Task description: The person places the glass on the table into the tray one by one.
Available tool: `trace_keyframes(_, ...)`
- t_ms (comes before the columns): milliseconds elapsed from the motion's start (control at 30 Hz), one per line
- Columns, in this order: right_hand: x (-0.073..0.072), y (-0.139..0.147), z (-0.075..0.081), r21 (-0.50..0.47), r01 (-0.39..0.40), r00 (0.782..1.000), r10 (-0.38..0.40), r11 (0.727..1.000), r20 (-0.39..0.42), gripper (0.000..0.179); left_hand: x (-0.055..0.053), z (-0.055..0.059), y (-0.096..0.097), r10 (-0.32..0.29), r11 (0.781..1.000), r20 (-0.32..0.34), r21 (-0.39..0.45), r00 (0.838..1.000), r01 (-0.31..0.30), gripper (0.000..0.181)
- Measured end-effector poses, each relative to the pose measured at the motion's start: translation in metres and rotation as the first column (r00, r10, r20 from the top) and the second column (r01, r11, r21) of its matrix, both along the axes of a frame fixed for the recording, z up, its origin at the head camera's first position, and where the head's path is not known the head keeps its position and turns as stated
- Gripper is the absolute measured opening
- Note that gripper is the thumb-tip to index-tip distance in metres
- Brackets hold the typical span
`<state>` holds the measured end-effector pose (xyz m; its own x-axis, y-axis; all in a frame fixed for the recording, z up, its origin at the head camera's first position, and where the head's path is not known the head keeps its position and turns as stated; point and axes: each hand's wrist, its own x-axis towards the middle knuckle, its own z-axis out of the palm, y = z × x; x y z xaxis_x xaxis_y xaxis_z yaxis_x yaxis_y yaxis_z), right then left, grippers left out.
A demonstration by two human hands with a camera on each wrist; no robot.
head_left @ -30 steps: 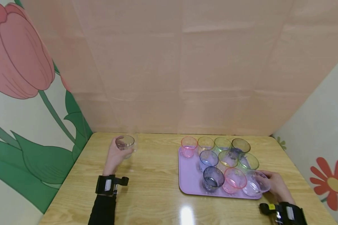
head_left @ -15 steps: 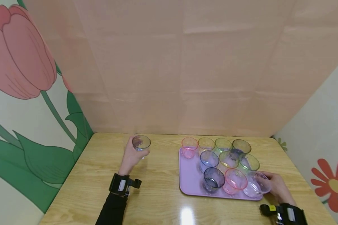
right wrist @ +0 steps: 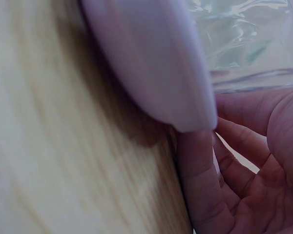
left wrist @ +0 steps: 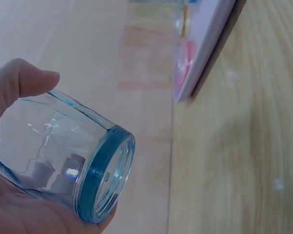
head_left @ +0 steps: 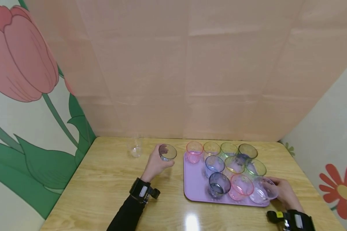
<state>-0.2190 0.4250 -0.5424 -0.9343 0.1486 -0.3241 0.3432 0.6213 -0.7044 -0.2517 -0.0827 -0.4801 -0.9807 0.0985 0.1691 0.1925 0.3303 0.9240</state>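
In the head view, my left hand (head_left: 157,163) holds a clear drinking glass (head_left: 168,152) off the table, left of the purple tray (head_left: 195,179). In the left wrist view, its thick blue-tinted base (left wrist: 105,175) points away from the palm, with the thumb along its side. My right hand (head_left: 284,189) is at the tray's front right corner. A digit lies at the inner side of the rim (right wrist: 166,73) and another finger against the outside, seemingly gripping it; the tips are hidden. Right beside that hand stands a clear glass (head_left: 261,191) on the tray.
Several tinted glasses stand close together on the tray, among them a dark one (head_left: 219,185) and a pink one (head_left: 241,187) in front. Another clear glass (head_left: 136,150) stands on the wooden table (head_left: 162,208) at the back left. A draped backdrop (head_left: 185,80) rises behind.
My left hand has carried its glass rightward toward the tray, revealing the clear glass at the back left. The right hand has stayed at the tray corner.
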Motion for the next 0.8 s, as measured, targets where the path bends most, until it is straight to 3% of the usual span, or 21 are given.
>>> trace_keyframes(400,0.0,0.0,0.0,0.045,0.004,1.0,-0.004,0.999,-0.006,0.075,0.0,-0.017,0.037,-0.15,0.983,0.027,-0.104,0.988,0.152,0.078)
trace_keyframes(567,0.0,-0.001,0.0,0.021,-0.005,1.0,0.005,1.0,0.001,0.073,0.005,-0.022,0.05,-0.156,0.981,0.064,-0.104,0.986,0.162,0.08)
trace_keyframes(800,-0.001,-0.001,0.0,0.008,-0.005,1.0,0.005,1.0,0.008,0.071,0.008,-0.023,0.063,-0.151,0.969,0.128,-0.176,0.98,0.172,0.086)
